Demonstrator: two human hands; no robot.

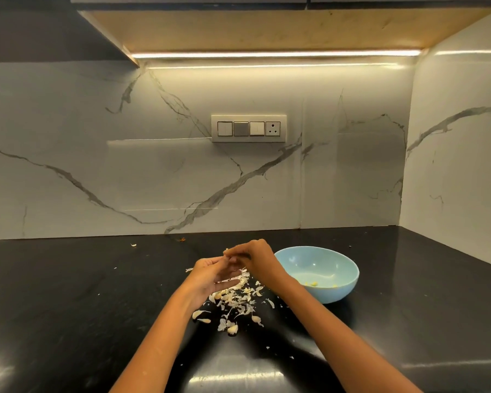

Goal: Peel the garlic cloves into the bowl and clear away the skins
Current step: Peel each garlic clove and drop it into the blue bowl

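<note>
Above a scatter of garlic skins and cloves (233,303) on the black counter, my two hands meet. My right hand (257,255) pinches a small garlic clove (229,252) at its fingertips. My left hand (214,275) is just below it, palm turned up, its fingertips touching the same clove. A light blue bowl (345,268) stands right of my hands, with a few peeled cloves (313,284) on its bottom.
The black counter (82,293) runs back to a marble wall with a switch panel (248,128). A side wall closes the right end. Stray bits of skin (133,245) lie near the back wall and toward the front edge.
</note>
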